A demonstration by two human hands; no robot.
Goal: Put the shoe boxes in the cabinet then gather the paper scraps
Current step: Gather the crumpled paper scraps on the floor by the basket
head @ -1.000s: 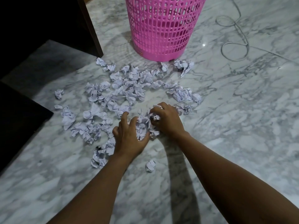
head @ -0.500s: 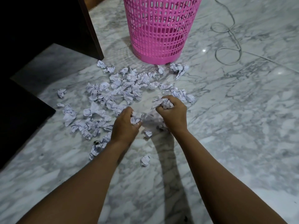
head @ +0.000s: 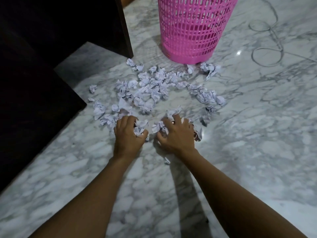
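Head view, floor: you're looking down at a grey-veined marble floor (head: 248,138), both of your bare forearms reaching forward across it.
Paper scraps: the paper scraps (head: 155,88) lie crumpled and scattered on the floor in a loose ring, between your hands and the basket, and the nearest ones are right under your fingers.
Left hand: your left hand (head: 127,135) is knuckles-up, its fingers and thumb curled tight round a small wad of scraps at the near left edge of the spread.
Right hand: your right hand (head: 177,136) sits just beside it, fingers splayed wide and arched over more scraps. Paper pokes out on both sides, but the palm hides whether it truly grips them, so I can't call that.
Loose piece: one stray scrap (head: 166,160) lies apart from the rest, close by your right wrist.
Basket: the pink basket (head: 192,31) stands upright beyond the scraps, and a few pieces touch its base.
Left side: dark furniture (head: 42,57) fills that side; it's too dim to make out detail.
Far right: a thin cable (head: 267,56) loops on the floor.
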